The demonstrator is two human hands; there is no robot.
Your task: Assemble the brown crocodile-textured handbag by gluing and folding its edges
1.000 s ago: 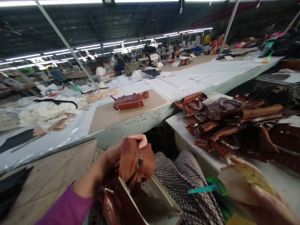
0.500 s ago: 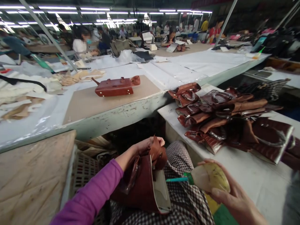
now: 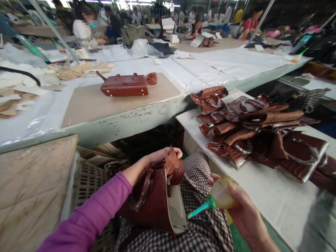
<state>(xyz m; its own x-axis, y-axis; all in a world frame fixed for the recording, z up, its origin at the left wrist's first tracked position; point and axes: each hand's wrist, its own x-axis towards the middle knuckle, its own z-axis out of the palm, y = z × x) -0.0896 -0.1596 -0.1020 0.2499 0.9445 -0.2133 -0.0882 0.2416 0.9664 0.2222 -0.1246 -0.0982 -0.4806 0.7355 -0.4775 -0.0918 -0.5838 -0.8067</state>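
1 squeeze bottle had just tipped so its teal nozzle slanted down beside the open end of the brown bag, which sat on the checked cloth over the lap; that suggested the pale edge was the spot being worked, though I could not tell if they touched. The right hand had its fingers wrapped around the bottle; the left hand had its fingers closed on the flap. 1 second earlier, the bottle was farther right.
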